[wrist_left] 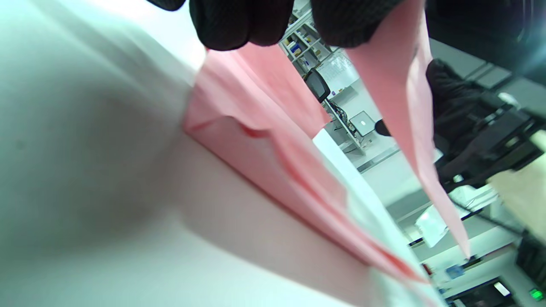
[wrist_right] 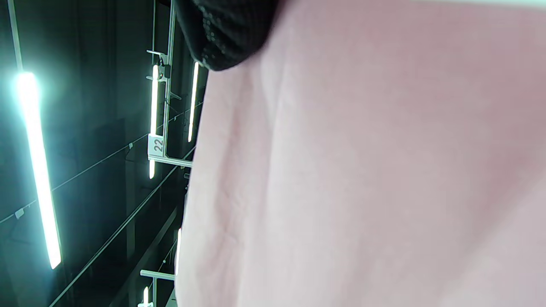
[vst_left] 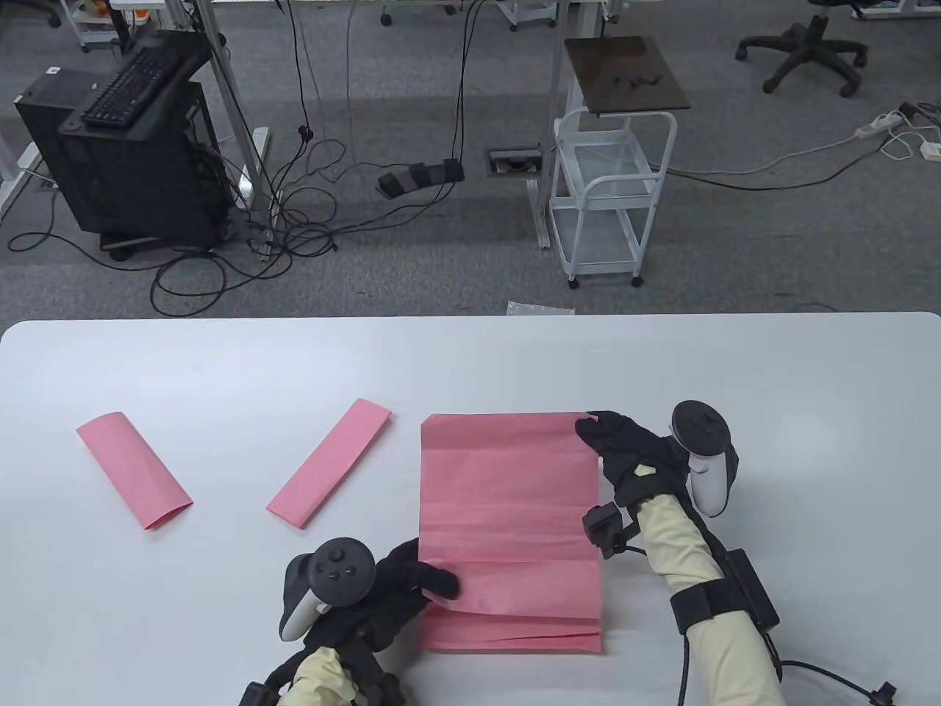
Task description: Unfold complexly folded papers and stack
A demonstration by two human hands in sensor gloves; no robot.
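A large pink paper sheet, partly unfolded and creased, lies on the white table over other pink paper whose edges show at its near end. My left hand pinches the sheet's left edge near its near end; the left wrist view shows my fingers gripping the lifted pink paper. My right hand pinches the sheet's far right corner. The right wrist view is filled by pink paper with a fingertip on it. Two folded pink papers lie to the left, one in the middle and one at far left.
The table's far edge runs across the middle of the table view. Beyond it stand a white cart and a black computer stand on the floor.
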